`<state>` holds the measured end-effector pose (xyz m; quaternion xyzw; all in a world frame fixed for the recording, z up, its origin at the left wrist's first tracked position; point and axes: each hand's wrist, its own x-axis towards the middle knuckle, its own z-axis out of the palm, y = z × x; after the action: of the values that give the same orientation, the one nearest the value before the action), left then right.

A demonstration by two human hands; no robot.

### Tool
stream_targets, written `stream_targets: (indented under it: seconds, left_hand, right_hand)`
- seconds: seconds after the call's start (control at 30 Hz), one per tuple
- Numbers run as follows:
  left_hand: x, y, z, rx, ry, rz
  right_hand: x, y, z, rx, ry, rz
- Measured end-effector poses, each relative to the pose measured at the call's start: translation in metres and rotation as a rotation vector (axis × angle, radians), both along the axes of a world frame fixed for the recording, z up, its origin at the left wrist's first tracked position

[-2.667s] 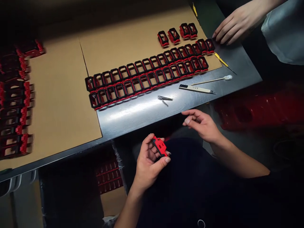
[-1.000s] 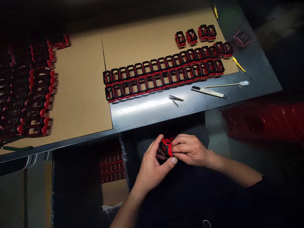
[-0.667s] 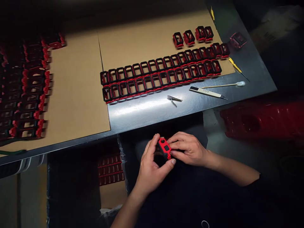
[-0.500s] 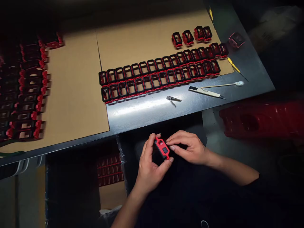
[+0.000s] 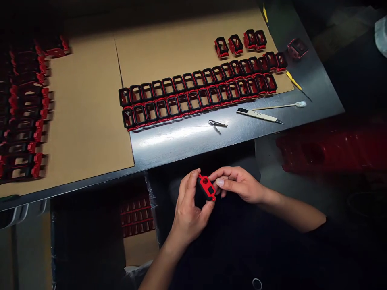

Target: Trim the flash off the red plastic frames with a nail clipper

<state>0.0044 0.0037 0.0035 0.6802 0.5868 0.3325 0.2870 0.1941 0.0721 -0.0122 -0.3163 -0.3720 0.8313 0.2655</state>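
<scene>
Above my lap, my left hand [image 5: 189,205] grips a small red-and-black plastic frame [image 5: 207,186] by its two ends, between thumb and fingers. The frame's red side faces up, showing a round hole and a dark rectangular patch. My right hand [image 5: 237,184] is at the frame's right edge, index fingertip against it and the other fingers curled. Whether anything small sits between the right thumb and fingers is hidden. On the table beyond, two long rows of similar frames [image 5: 178,84] stand side by side on cardboard [image 5: 87,121].
More frames [image 5: 36,133] are stacked at the left. Along the metal table edge lie nail clippers [image 5: 218,124], a white-handled knife [image 5: 256,115], a cotton swab [image 5: 278,106] and a yellow tool [image 5: 294,80]. A red bin [image 5: 326,149] stands at the right. Frames also fill a box [image 5: 137,217] below.
The view has shifted slightly, so the table's contents sit further left. My right thumb has drawn back a little along the frame's edge, and the frame is tilted slightly differently in my left hand.
</scene>
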Motion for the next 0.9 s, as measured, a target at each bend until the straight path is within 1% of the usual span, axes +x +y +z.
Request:
stream_targets:
  seconds: [0.17,0.27,0.37,0.5,0.63,0.73,0.9]
  left_hand:
    - [0.0,-0.002,0.0,-0.067,0.0,-0.028]
    - [-0.001,-0.002,-0.001,-0.059,-0.009,-0.043]
    - [-0.001,-0.002,-0.007,-0.038,-0.047,-0.072]
    - [-0.001,-0.003,-0.016,0.03,-0.071,-0.11]
    - [0.0,-0.003,-0.022,0.071,-0.068,-0.132]
    - [0.0,-0.002,-0.025,0.128,-0.044,-0.154]
    - [-0.001,-0.001,-0.032,0.274,0.044,-0.163]
  right_hand:
    - [-0.003,0.001,-0.003,-0.066,0.016,0.042]
    - [-0.004,0.0,-0.003,-0.069,0.02,0.042]
    - [-0.004,0.001,0.0,-0.063,0.031,0.036]
    - [-0.004,0.001,0.004,-0.048,0.017,0.037]
    - [-0.003,0.001,0.006,-0.045,0.009,0.055]
    - [-0.003,0.002,0.007,-0.042,0.007,0.056]
    - [-0.003,0.001,0.005,-0.026,0.009,0.058]
